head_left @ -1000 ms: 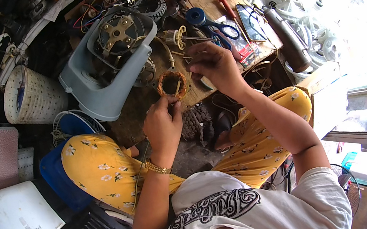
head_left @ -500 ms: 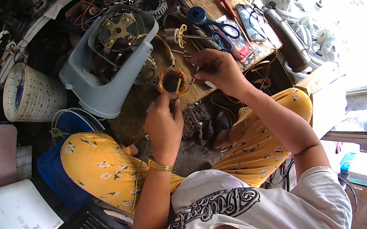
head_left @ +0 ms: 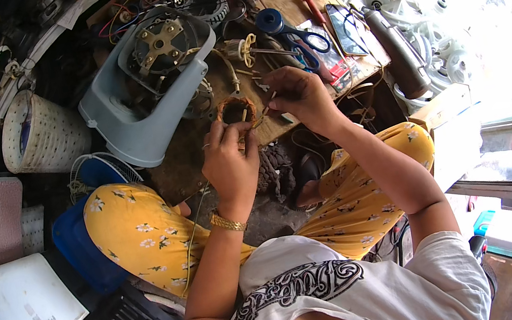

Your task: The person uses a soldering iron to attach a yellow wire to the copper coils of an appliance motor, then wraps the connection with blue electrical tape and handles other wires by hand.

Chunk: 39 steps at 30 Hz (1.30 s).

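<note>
An orange-brown ring-shaped copper winding (head_left: 234,103) lies at the near edge of the wooden table. My left hand (head_left: 231,161) is closed at the ring's near side, thumb and fingers pinched on a thin yellowish wire (head_left: 245,114) beside the winding. Just right of it, the fingertips of my right hand (head_left: 305,96) pinch another thin, light-coloured wire end (head_left: 267,111), and its tip runs toward the left fingers. A long thin wire (head_left: 196,225) trails below my left wrist over the trouser leg. The exact grip under the left fingers is hidden.
Beyond my hands stand a grey plastic fan housing (head_left: 160,119) with a motor and a rotor on a shaft (head_left: 244,51). Blue-handled scissors (head_left: 310,41), a blue tape roll (head_left: 270,20), a red screwdriver (head_left: 313,7), a phone (head_left: 346,27) and a dark cylinder (head_left: 398,52) lie rightward.
My left hand has moved slightly up and closer to the ring, its fingers now covering the near rim. My right hand stays nearly in place, still pinching the wire.
</note>
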Motion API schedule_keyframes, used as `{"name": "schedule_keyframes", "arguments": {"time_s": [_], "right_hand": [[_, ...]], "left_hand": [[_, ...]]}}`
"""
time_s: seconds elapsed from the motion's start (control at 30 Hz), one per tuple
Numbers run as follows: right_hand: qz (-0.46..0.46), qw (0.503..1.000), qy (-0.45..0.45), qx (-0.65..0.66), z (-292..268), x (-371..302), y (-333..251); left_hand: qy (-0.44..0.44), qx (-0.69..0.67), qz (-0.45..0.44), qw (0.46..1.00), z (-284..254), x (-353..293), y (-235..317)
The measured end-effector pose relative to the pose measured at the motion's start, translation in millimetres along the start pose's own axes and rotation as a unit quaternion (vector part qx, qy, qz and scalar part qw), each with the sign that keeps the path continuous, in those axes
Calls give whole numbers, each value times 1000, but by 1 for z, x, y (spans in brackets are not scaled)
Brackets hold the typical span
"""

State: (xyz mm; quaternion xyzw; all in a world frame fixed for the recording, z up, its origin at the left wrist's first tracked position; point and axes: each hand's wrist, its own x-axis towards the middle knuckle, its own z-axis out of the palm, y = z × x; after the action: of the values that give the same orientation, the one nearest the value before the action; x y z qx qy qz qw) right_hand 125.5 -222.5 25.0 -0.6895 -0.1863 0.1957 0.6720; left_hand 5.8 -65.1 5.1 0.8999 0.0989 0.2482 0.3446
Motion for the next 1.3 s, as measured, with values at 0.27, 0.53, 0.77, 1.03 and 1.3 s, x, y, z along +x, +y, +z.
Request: {"name": "schedule_keyframes", "arguments": {"time_s": [0.27, 0.53, 0.77, 1.03, 1.3], "right_hand": [[42, 994, 58, 83, 3, -4, 6], [91, 986, 65, 122, 13, -11, 11], [43, 999, 8, -21, 11, -10, 10], [72, 992, -38, -98, 6, -9, 6], [57, 992, -34, -105, 7, -9, 8]], "left_hand": [[28, -28, -10, 999, 12, -3, -3], [38, -19, -13, 999, 16, -5, -3], [47, -37, -26, 998, 16, -6, -5], [48, -20, -31, 998, 15, -7, -10], [46, -21, -21, 998, 13, -6, -13]]}}
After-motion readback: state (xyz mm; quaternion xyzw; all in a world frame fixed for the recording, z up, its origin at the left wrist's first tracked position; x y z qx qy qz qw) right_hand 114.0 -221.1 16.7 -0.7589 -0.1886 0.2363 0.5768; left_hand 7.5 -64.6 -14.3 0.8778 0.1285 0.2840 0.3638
